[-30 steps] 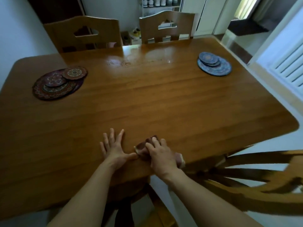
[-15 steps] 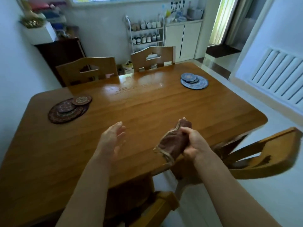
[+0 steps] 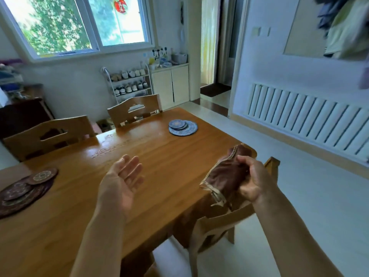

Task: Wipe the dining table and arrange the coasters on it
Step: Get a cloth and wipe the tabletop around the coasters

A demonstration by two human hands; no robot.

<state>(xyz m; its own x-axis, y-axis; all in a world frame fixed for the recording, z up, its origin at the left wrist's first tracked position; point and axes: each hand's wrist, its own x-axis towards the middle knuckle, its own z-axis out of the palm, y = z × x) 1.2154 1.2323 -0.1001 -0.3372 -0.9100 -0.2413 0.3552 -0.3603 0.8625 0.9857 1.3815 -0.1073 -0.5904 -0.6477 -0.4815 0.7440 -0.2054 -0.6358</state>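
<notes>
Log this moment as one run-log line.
right hand grips brown cloth | left hand open above table | coasters stacked: blue, dark red

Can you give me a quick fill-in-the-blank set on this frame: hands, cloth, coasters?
1. The brown cloth is gripped by the ____ hand.
2. The left hand is held ____, palm up, holding nothing.
3. The stack of coasters at the far right of the dining table is ____ in colour.
4. The dark red coasters lie near the table's ____ edge.

Missing words: right; open; blue; left
</notes>
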